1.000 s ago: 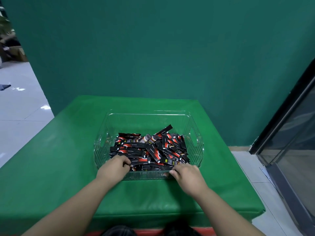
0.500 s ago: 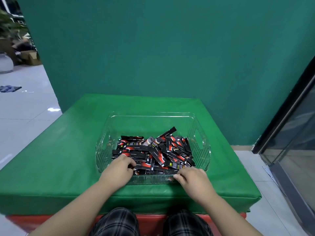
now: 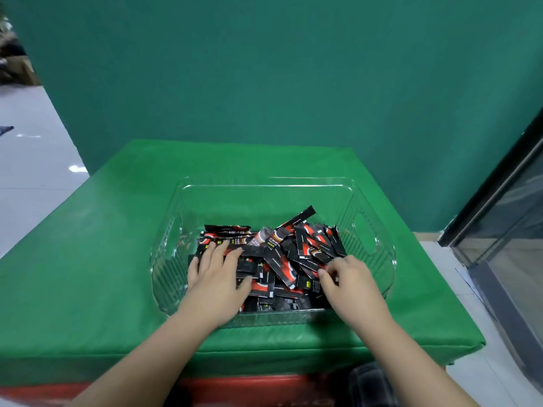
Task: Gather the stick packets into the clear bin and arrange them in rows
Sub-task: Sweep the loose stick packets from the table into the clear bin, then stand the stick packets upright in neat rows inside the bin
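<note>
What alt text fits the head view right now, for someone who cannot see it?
Both hands reach into a clear bin of jumbled black-and-red stick packets on a green table: the left hand lies flat on the pile, the right hand fingers packets near the right side.

A: What does your clear, ribbed plastic bin (image 3: 364, 239) with cut-out handles hold?
B: A jumbled heap of black-and-red foil stick packets (image 3: 289, 259), overlapping at all angles, one propped upward.
</note>
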Motion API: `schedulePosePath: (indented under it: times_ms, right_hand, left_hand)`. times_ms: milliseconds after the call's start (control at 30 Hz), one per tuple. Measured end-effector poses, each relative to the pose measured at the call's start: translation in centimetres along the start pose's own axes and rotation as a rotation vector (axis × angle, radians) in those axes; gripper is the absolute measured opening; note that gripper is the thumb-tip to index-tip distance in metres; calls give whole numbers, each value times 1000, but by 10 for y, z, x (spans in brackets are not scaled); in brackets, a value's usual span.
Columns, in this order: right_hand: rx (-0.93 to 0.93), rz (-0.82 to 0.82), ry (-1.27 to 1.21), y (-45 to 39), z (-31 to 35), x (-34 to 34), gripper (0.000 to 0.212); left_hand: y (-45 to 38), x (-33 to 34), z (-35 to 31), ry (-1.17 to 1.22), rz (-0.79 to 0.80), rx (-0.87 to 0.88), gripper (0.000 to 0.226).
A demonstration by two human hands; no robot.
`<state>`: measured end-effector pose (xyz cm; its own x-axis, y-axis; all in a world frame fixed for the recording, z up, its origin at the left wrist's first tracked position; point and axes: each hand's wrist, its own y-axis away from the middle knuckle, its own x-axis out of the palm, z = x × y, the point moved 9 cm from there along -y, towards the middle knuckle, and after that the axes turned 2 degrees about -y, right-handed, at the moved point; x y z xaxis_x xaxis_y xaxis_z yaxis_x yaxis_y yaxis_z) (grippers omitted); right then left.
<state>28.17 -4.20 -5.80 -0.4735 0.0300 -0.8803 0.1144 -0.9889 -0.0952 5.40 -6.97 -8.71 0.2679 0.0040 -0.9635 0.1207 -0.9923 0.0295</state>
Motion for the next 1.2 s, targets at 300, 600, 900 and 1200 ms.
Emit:
schedulePosePath:
  times_ms: [300,600,900,1200]
  right_hand:
    - [80,94,43,-4,-3,11,63]
    - [316,251,-194,-27,-18,34,88]
    - [376,170,140,-79,-7,33,83]
    - [481,52,-82,-93,-32,55,66]
  left_hand:
    - [1,-5,-6,-46,9,12,61]
    - [-1,1,-2,-25,71,-6,62]
    - [-37,-1,-7,42,-13,15,57]
    - [-72,9,2,136,-67,-45,53]
